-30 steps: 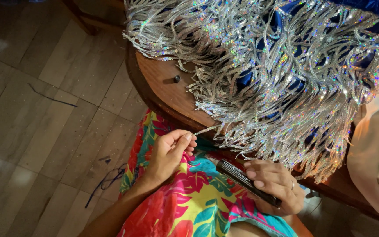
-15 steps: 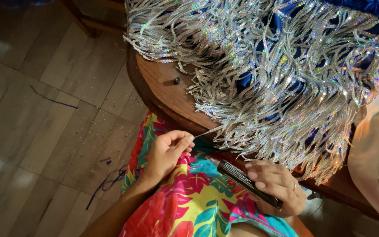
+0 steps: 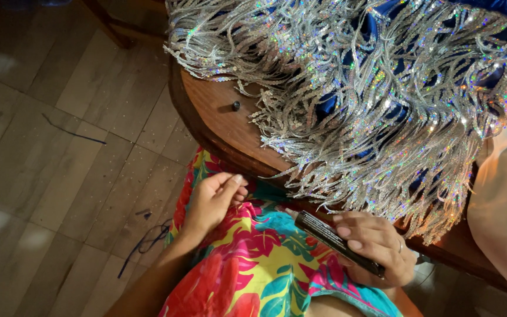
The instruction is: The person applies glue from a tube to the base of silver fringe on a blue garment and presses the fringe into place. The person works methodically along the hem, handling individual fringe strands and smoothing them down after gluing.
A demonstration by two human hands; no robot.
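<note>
While right hand (image 3: 377, 249) grips, tube (image 3: 335, 242) points upper-left.

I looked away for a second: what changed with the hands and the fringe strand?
The left hand has let go of the sequin strand it was pinching and drawn back toward the lap, fingers now empty. The right hand still grips the dark tube; the fringed garment stayed draped on the wooden table.

Silver iridescent sequin fringe (image 3: 371, 105) over blue cloth (image 3: 382, 12); brown wooden table (image 3: 230, 126); black tube (image 3: 335, 242); floral dress (image 3: 253, 264) in red, yellow, turquoise.
</note>
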